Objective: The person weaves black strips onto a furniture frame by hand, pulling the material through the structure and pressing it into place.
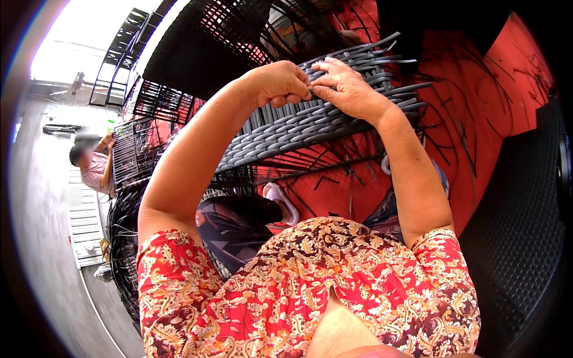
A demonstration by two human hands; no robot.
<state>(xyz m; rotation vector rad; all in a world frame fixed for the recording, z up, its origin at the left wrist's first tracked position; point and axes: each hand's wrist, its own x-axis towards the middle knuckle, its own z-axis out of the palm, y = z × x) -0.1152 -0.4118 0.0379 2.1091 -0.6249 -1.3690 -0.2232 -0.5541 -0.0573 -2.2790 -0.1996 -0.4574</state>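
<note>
Across my lap lies a grey woven wicker panel (286, 132), made of flat plastic strands, with loose strand ends (412, 88) sticking out at its right side. My left hand (282, 83) is closed over the panel's upper part, fingers curled in. Whatever lies in its pinch is too small to make out. Right beside it, my right hand (346, 88) rests on the weave with fingers spread and the thumb pointing to the left hand. The fingertips of both hands nearly meet.
Black wicker frames (161, 98) are stacked at the left and far side. Cut dark strands (459, 131) litter the red floor covering (501, 89). A black woven piece (513, 227) stands at the right. Another person (95, 164) works at a frame far left.
</note>
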